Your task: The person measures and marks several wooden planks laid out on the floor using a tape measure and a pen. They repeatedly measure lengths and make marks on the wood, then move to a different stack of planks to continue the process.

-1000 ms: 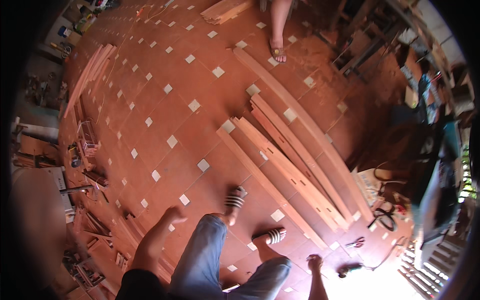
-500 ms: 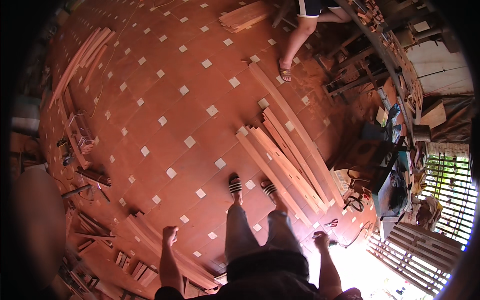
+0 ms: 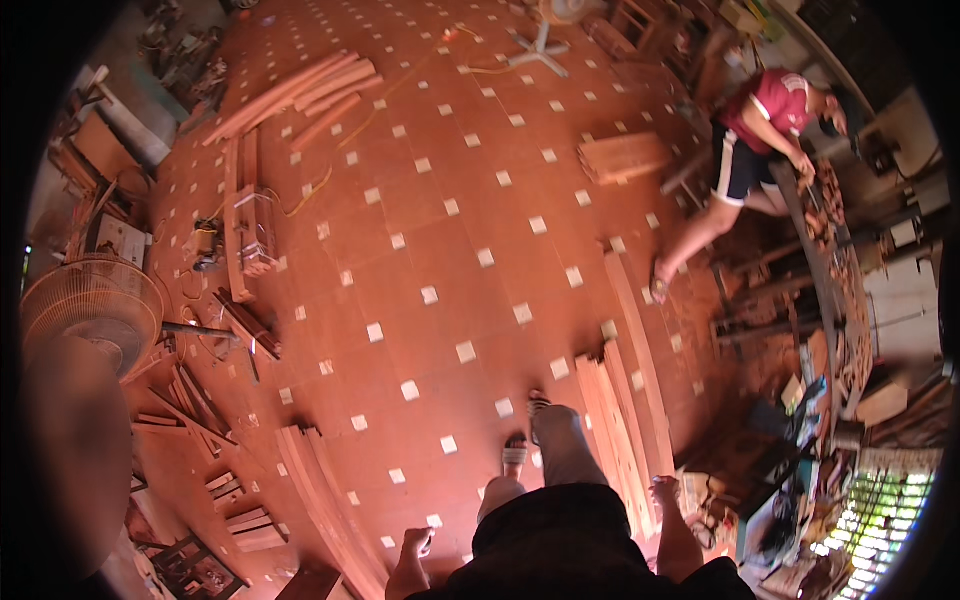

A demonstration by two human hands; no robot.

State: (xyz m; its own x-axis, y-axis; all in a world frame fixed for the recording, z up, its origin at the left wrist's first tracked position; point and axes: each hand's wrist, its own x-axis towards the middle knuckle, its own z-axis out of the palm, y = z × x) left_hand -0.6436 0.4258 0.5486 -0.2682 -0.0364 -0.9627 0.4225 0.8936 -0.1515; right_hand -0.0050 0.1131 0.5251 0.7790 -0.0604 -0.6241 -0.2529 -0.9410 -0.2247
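Left hand (image 3: 416, 543) low in view, out to the left of the dark-clothed torso, seen between torso and left planks (image 3: 325, 500). Fingers curled toward the palm; cannot tell whether fully together or around something small. Right hand (image 3: 664, 490) out on the right, seen just beside the lower end of the right planks (image 3: 608, 430). Fingers likewise bent inward; grip and contents too small to tell.

Left planks: reddish, long, flat on the tiled floor (image 3: 440, 335), running down to the lower edge of view. Right planks: side by side on the floor, close to the person's right leg, partly hidden by leg and torso. Long single board (image 3: 640, 360) just to their right, reaching farther up the floor. Striped sandals (image 3: 514, 453) on both feet, planted between the two plank groups.

Farther off: short board stack (image 3: 625, 158) near a co-worker (image 3: 765, 115) in red top and dark shorts, bent over a counter (image 3: 806, 232) bearing wood pieces. At left, caged fan (image 3: 95, 310); upper left, loose pile of long boards (image 3: 300, 95). Lower right, bright slatted opening (image 3: 885, 510).
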